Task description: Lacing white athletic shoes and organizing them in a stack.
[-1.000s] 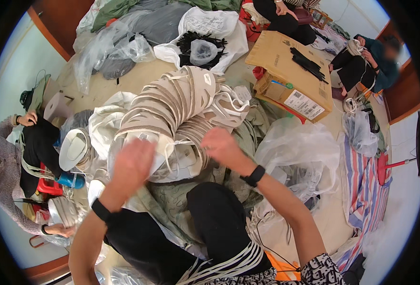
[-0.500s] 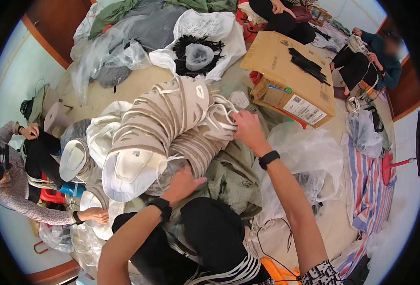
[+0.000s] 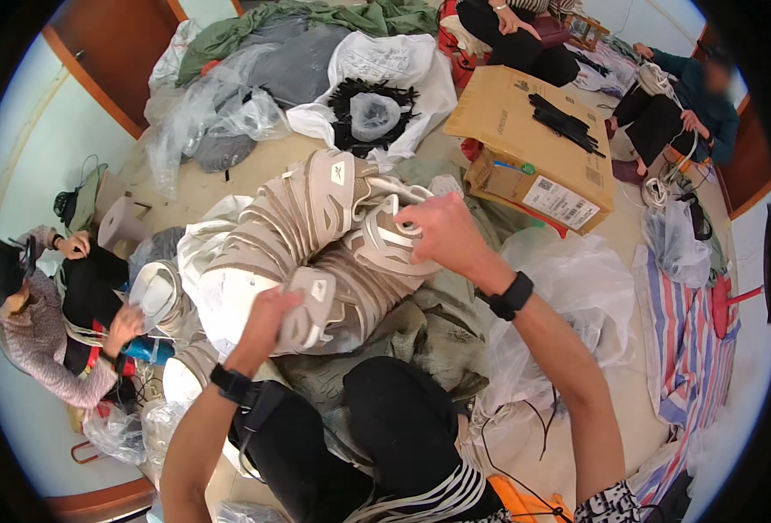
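Observation:
A long curved stack of beige and brown shoe uppers (image 3: 259,231), nested one in another, lies in front of my knees. My left hand (image 3: 269,315) is closed on the near end of a shoe upper (image 3: 311,305) that has a small white label. At the right-hand end of the stack, my right hand (image 3: 457,237) grips the white-lined collar of another upper (image 3: 383,234). The fingertips of that hand are partly hidden inside the opening. Under the stack spreads a crumpled grey-green sack (image 3: 420,336).
A cardboard box (image 3: 499,113) with black strips on top stands at the back right. Clear plastic sheeting (image 3: 568,279) lies to the right. At left, a co-worker (image 3: 54,322) sits beside more uppers (image 3: 160,292). A white sack (image 3: 403,57) holds black pieces at the back.
My left hand has moved left and up and now holds a shoe upper's end. My right hand still grips the far-end upper. The left co-worker's hand has risen from the lower stack.

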Tool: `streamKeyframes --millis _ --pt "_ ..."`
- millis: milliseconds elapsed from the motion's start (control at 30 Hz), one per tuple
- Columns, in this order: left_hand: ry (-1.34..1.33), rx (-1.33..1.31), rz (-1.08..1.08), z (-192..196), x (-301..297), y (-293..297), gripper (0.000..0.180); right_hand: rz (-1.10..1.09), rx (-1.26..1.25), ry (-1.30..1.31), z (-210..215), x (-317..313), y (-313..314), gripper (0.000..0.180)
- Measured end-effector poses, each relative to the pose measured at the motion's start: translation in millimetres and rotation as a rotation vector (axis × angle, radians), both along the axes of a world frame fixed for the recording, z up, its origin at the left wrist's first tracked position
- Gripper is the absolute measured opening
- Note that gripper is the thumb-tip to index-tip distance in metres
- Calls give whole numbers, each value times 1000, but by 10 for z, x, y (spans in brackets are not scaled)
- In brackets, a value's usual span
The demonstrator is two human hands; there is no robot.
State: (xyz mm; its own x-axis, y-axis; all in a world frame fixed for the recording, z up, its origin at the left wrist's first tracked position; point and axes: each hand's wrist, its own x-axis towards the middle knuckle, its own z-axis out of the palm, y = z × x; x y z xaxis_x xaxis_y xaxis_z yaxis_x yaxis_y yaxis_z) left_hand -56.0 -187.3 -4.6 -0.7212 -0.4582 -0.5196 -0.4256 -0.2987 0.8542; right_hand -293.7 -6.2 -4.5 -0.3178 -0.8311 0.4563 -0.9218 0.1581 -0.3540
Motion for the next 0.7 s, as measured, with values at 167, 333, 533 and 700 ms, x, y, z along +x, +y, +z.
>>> streamKeyframes --millis 167,333,533,700 --pt "186 0 52 315 530 -177 29 -1 -101 -336 1024 563 129 36" --pt "65 -128 -82 243 1006 -432 30 80 -148 -30 1051 1340 383 26" --pt "-306 -526 -257 132 945 -604 20 63 26 -30 -244 1298 472 23" --pt "-187 -1299 -531 291 656 24 14 -117 -5 -679 -354 792 688 29"
